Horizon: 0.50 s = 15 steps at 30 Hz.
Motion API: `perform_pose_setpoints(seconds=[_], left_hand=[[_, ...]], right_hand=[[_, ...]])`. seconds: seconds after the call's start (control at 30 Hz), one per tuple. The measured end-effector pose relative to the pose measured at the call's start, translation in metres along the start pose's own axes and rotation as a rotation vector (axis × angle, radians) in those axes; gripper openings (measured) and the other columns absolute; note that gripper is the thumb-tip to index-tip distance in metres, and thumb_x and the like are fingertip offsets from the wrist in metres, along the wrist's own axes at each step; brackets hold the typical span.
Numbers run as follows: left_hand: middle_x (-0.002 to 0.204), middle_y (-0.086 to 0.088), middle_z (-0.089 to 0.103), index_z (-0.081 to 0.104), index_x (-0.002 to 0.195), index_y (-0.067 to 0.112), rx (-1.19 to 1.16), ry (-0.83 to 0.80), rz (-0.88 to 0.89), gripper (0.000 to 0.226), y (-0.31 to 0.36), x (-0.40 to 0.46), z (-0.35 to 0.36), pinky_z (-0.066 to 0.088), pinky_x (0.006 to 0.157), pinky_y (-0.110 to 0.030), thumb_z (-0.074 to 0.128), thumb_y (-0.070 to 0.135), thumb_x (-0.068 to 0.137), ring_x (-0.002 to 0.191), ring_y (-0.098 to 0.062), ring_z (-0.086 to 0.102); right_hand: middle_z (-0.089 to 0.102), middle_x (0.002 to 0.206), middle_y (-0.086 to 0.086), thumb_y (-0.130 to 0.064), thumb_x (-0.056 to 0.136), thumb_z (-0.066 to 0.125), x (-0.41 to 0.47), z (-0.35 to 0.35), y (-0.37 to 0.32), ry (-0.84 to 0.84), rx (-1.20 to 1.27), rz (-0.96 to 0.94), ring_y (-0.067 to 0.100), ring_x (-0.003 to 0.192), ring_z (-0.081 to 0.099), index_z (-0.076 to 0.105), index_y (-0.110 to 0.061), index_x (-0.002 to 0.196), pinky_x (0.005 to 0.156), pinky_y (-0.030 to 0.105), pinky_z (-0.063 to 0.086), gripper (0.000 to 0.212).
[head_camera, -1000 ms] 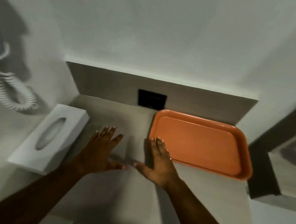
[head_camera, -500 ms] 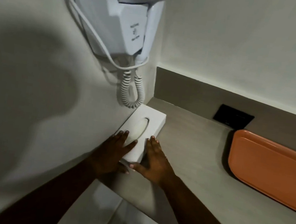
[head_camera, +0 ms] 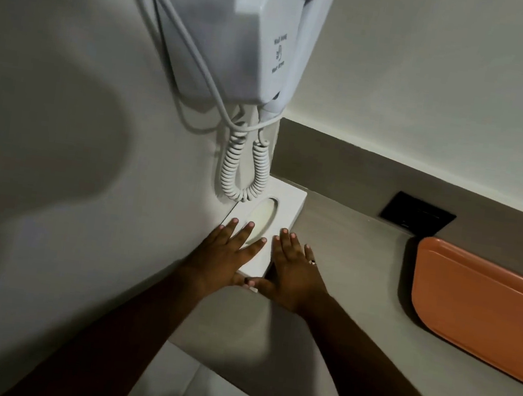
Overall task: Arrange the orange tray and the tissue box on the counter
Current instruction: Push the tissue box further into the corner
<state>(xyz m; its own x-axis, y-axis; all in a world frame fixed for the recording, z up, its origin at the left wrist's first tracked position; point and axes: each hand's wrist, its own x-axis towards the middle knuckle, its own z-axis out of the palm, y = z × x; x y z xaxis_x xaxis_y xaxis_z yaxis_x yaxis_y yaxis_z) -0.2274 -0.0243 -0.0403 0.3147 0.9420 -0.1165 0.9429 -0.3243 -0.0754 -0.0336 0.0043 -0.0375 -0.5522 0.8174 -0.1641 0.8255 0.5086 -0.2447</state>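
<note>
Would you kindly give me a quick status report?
Left hand, right hand flat on tissue box. Box against wall under coiled cord. Orange tray apart, right.

The white tissue box (head_camera: 280, 212), oval opening up, lies flat in the corner of the grey counter (head_camera: 332, 310), well apart from the orange tray (head_camera: 478, 309) lying flat against the counter's backsplash.

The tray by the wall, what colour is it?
Orange. The tray shows best in the head view, at the right edge of the counter.
</note>
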Motion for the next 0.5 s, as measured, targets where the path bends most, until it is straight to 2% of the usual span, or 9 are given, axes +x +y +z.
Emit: perform_pose_setpoints(seconds=[0.2, 0.5], left_hand=[[0.162, -0.015, -0.004, -0.002, 0.151, 0.029, 0.006, 0.034, -0.001, 0.093, -0.01, 0.046, 0.002, 0.006, 0.119, -0.05, 0.054, 0.064, 0.085, 0.146, -0.039, -0.006], [0.161, -0.018, 0.005, 0.005, 0.151, 0.029, 0.031, 0.098, 0.034, 0.097, -0.015, 0.069, -0.01, 0.014, 0.116, -0.054, 0.063, 0.062, 0.08, 0.146, -0.041, 0.008]], right_hand=[[-0.014, 0.164, 0.009, -0.083, 0.084, 0.032, 0.035, -0.015, 0.031, -0.014, -0.135, 0.003, 0.024, 0.15, -0.015, -0.008, -0.013, 0.155, 0.114, 0.043, -0.017, 0.108], [-0.021, 0.162, 0.006, -0.086, 0.08, 0.034, 0.049, -0.031, 0.053, -0.042, -0.105, -0.014, 0.023, 0.149, -0.018, -0.014, -0.016, 0.155, 0.117, 0.043, -0.014, 0.113]])
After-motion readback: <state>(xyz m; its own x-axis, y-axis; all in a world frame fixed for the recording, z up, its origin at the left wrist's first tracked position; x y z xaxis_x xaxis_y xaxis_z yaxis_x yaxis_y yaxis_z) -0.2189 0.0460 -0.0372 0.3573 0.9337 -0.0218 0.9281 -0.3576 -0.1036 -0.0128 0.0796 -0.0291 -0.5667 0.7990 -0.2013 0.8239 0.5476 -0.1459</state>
